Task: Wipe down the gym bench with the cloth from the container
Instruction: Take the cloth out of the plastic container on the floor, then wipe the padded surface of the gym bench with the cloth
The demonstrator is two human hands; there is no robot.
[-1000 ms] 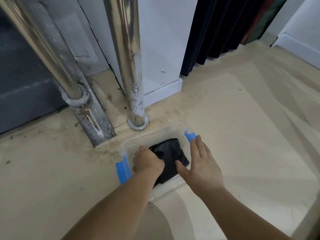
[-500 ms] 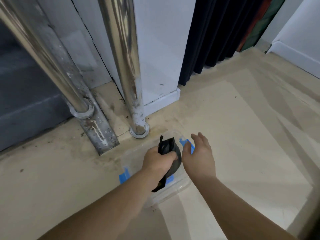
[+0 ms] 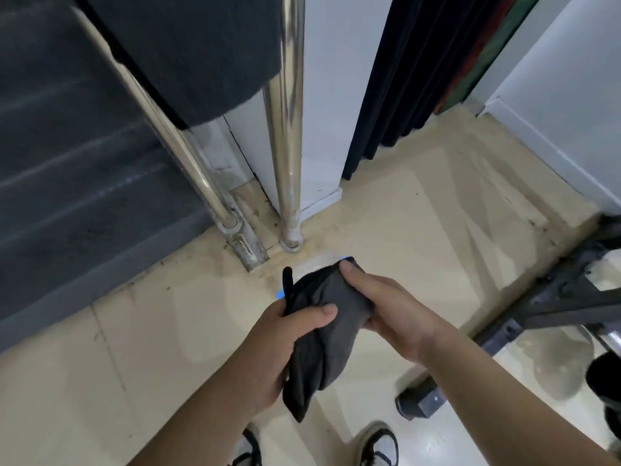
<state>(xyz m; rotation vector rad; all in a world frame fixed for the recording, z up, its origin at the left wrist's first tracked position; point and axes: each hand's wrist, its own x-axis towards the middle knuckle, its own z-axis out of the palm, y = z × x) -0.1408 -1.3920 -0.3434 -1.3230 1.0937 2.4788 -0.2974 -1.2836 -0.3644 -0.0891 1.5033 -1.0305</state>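
Note:
A dark grey cloth point(image 3: 322, 334) hangs crumpled between both hands, well above the floor. My left hand point(image 3: 285, 334) grips its left side, thumb pressed across the fabric. My right hand point(image 3: 383, 307) holds its upper right part, thumb on the top edge. The clear plastic container point(image 3: 319, 264) with blue clips sits on the floor behind the cloth and is mostly hidden by it. A dark metal frame point(image 3: 551, 307) on the floor at the right edge may be the gym bench's base; no padding is visible.
Two chrome posts point(image 3: 285, 129) rise from the floor by a white wall corner, with a dark padded block point(image 3: 188, 52) above. Dark carpeted steps point(image 3: 67, 183) fill the left. A black curtain point(image 3: 413, 72) hangs behind. My shoes point(image 3: 378, 445) show at the bottom.
My left hand lifted the cloth out of the container and upward. My right hand closed on it. The view rose and pulled back from the container.

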